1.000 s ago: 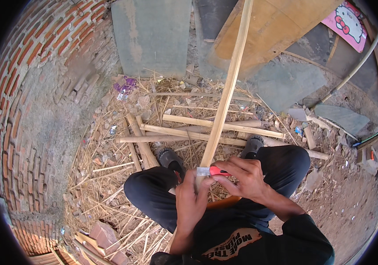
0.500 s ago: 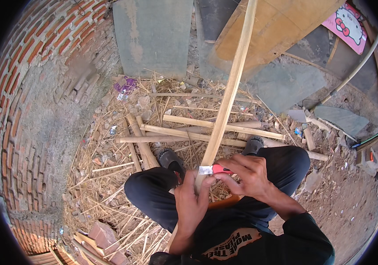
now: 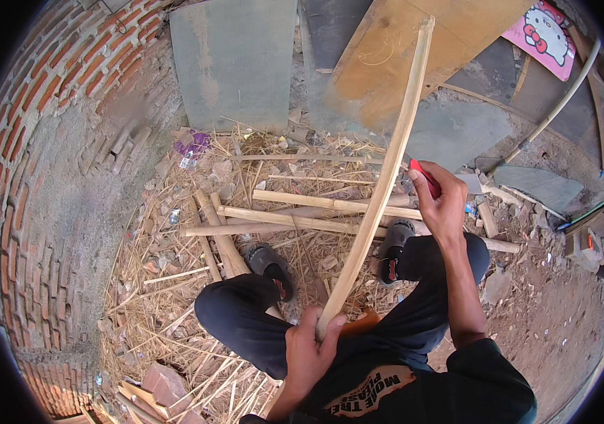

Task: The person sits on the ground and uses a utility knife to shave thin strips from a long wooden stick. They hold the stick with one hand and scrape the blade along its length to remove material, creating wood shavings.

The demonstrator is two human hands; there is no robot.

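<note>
A long, slightly curved bamboo strip (image 3: 387,185) rises from my lap toward the boards ahead. Near its lower end, my left hand (image 3: 308,353) is closed around it, thumb along the strip. My right hand (image 3: 445,203), arm stretched forward, grips a red-handled knife (image 3: 425,178) just right of the strip's upper half. The knife's blade is hard to make out beside the strip. Under the strip, between my legs, shows part of an orange object (image 3: 360,324) whose kind I cannot tell.
Bamboo pieces (image 3: 302,220) lie crossed beyond my shoes (image 3: 268,263) on ground littered with shavings and rubble. A brick wall (image 3: 30,233) stands at the left. Large grey and brown boards (image 3: 235,67) lean at the back. A pale pole (image 3: 556,113) slants at the right.
My right hand with the knife has moved forward and right, from beside my left hand up along the strip. My left hand still holds the strip, whose far end now shows.
</note>
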